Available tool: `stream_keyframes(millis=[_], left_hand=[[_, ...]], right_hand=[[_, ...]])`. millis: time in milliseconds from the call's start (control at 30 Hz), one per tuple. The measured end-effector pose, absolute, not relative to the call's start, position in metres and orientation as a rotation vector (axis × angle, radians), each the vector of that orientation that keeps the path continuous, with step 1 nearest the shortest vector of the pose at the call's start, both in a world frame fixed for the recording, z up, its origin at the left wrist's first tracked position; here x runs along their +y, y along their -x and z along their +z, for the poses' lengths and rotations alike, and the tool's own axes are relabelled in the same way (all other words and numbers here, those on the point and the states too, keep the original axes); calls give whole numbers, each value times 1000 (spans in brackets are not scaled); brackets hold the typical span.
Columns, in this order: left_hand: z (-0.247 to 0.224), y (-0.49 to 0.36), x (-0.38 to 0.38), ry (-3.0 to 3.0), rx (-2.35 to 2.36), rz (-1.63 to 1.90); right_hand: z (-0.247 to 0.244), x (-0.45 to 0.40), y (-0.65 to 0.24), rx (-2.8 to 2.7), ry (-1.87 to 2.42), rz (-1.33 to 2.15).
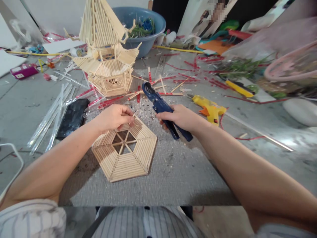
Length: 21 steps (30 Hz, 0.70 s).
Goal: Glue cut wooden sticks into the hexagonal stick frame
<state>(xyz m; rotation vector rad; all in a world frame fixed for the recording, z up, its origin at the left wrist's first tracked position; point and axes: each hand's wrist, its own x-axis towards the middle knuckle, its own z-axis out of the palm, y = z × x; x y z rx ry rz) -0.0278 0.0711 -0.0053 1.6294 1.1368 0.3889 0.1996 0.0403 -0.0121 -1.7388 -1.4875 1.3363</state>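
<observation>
A hexagonal panel of thin wooden sticks (128,162), with spokes across its open centre, lies flat on the grey board (188,178). My left hand (116,116) is closed in a pinch at the panel's far edge. Its fingertips hide whatever is between them; a pale stick end shows beside them. My right hand (177,117) grips a pair of dark blue cutters (158,102) by the handles, just right of the panel. Their hooked head points away from me, and the handles are apart. Beyond the hands stands a tiered pagoda model of the same sticks (111,71).
Right of my right hand lies a yellow glue gun (209,107). A black phone (71,119) and clear glue sticks (52,122) lie at left. Behind are red-wrapped scraps, a blue basin (146,41), a yellow utility knife (239,88) and a pink basket (279,74).
</observation>
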Motion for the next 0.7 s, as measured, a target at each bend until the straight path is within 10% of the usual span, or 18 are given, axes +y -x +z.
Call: stream_keyframes(millis=[700], left_hand=[[16,13,41,-2335,924,-518]], right_hand=[[-7,34,-212,-1420,1470,1424]])
